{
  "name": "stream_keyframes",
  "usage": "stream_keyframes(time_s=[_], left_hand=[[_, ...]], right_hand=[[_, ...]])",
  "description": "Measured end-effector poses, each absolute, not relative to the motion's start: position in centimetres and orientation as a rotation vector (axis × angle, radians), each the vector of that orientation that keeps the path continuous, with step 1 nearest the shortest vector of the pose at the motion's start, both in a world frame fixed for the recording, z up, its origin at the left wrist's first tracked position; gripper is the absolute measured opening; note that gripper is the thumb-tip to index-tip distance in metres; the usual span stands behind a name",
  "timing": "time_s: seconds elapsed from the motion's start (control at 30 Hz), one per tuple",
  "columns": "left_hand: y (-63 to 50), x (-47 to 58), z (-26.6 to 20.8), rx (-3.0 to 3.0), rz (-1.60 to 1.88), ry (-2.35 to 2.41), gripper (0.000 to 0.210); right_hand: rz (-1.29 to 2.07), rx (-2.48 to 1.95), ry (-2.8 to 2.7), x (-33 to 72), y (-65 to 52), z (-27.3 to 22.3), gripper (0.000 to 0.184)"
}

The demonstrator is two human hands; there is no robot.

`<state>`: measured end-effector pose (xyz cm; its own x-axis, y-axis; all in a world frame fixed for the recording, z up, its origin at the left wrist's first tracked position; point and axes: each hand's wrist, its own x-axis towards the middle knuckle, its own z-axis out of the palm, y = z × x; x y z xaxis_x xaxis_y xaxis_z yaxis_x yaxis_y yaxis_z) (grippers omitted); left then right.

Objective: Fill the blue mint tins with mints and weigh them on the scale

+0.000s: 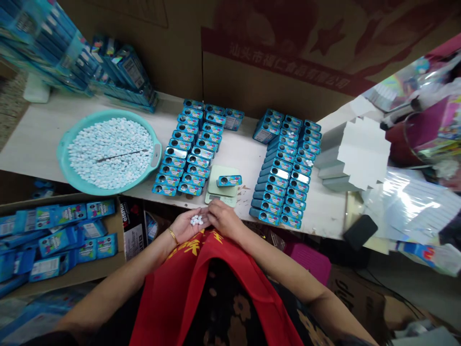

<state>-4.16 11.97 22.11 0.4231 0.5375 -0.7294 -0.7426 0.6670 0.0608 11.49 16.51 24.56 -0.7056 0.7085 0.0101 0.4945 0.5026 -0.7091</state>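
Note:
My left hand (187,226) is turned palm up and cups several small white candies (197,220). Against its fingertips rests my right hand (224,217), fingers curled together; anything inside them is hidden. Just beyond both hands lies a pale green scale (220,198), with one blue candy box (229,180) on its plate. To the left, a turquoise basin (65,166) is full of similar candies, and a thin dark stick (122,155) lies across them. Rows of blue boxes (187,158) stand left of the scale, and more blue boxes (279,173) stand on the right.
A large cardboard carton (273,91) walls off the table's back. An open carton (120,230) of blue packs sits at lower left. Blue display packs (126,72) stand at back left. On the right are stacked white cards (363,154), a black block (360,231) and plastic bags (414,202).

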Motion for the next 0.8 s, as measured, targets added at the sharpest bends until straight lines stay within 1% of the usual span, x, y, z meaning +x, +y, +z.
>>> stream_keyframes(time_s=[0.13, 0.27, 0.37, 0.43, 0.57, 0.67, 0.8], left_hand=[[12.3, -4.4, 22.4, -0.229, 0.756, 0.802, 0.028], [12.2, -4.6, 22.5, -0.235, 0.764, 0.850, 0.028], [12.0, -4.7, 22.4, -0.260, 0.770, 0.845, 0.028], [11.8, -4.7, 22.3, -0.291, 0.795, 0.801, 0.028], [11.6, -4.5, 22.1, -0.341, 0.818, 0.699, 0.031], [11.5, -4.5, 22.4, -0.344, 0.786, 0.706, 0.034], [11.6, -4.5, 22.9, -0.331, 0.749, 0.757, 0.036]], right_hand=[[0.821, -1.160, -2.197, 13.0, 20.3, 24.9, 0.016], [0.706, -1.229, -2.240, 14.1, 23.1, 23.8, 0.018], [0.688, -1.236, -2.259, 14.0, 21.9, 23.5, 0.022], [0.749, -1.133, -2.356, 13.1, 19.8, 24.0, 0.023], [0.908, -0.801, -2.760, 10.5, 15.7, 25.4, 0.025], [0.889, -0.777, -2.901, 9.3, 14.9, 25.7, 0.024], [0.874, -0.697, -2.945, 9.1, 15.2, 25.6, 0.019]])
